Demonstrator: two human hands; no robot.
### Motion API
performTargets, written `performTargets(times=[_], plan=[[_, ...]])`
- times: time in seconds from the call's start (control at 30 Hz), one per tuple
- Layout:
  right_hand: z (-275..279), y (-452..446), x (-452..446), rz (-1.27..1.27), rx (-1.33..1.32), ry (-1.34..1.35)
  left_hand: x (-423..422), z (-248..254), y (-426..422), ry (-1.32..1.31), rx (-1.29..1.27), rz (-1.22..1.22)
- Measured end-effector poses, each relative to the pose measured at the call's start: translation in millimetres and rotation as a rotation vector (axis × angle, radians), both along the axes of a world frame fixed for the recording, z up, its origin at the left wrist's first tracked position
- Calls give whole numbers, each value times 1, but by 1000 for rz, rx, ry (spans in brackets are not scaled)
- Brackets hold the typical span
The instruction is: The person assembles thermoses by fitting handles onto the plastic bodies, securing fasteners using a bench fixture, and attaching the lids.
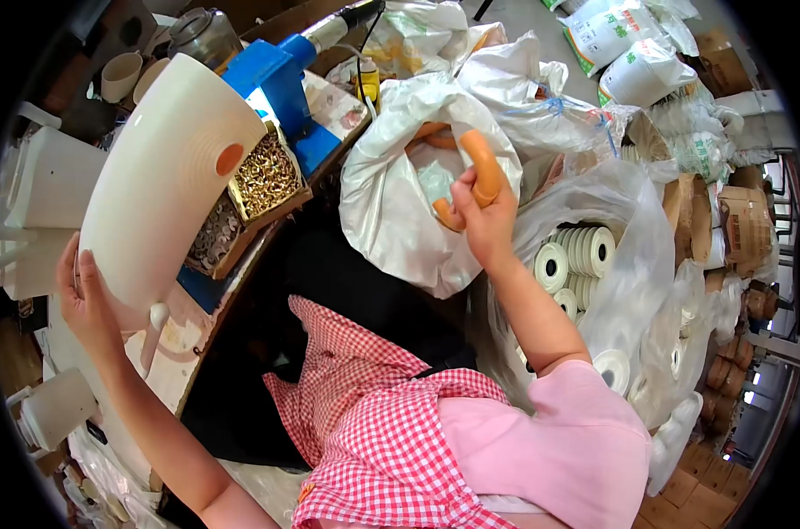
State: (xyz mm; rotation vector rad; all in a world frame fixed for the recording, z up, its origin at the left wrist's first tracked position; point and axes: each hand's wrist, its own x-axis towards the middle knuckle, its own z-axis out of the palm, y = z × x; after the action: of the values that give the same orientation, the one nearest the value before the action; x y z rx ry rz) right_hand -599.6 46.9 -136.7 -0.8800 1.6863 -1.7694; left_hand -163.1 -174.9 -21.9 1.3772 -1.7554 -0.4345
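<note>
Hands apart: my left hand [89, 295], nine o'clock, holding vessel [166, 181]; my right hand [488, 212], two o'clock, clamped on handle [481, 160] over sack [373, 189].

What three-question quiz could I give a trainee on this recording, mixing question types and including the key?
1. Multiple choice: what does the right hand hold?
a) a white roll
b) an orange curved piece
c) a glass jar

2. True or false: the left hand rests on the blue machine.

3. Fill the gap: the small brass-coloured parts lie in an open ____.

Key:
1. b
2. False; it is against the large cream piece.
3. box
</note>
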Motion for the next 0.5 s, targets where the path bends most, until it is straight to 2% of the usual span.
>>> performTargets(times=[0.1,0.17,0.23,0.3,0.33,0.37,0.4,0.43,0.47,0.5], plan=[[20,-6,16,42,-63,171,1,-2,3,72,51,-17],[28,-10,21,62,-93,186,2,-3,2,122,70,-41],[31,-13,23,79,-128,210,2,-3,1,117,53,-66],[36,-15,25,136,-114,352,10,-10,-4,86,-2,-85],[40,-18,24,161,-129,354,9,-9,-4,8,-24,-67],[44,-24,23,234,3,116,11,-7,-3,-76,-47,-28],[49,-33,25,327,146,-118,13,-6,-2,-203,-198,-77],[55,-40,28,358,222,-48,4,8,9,-361,-252,-37],[64,-51,32,396,284,33,9,11,11,-357,-242,-96],[76,-64,39,463,210,118,9,15,16,-233,-126,-128]])
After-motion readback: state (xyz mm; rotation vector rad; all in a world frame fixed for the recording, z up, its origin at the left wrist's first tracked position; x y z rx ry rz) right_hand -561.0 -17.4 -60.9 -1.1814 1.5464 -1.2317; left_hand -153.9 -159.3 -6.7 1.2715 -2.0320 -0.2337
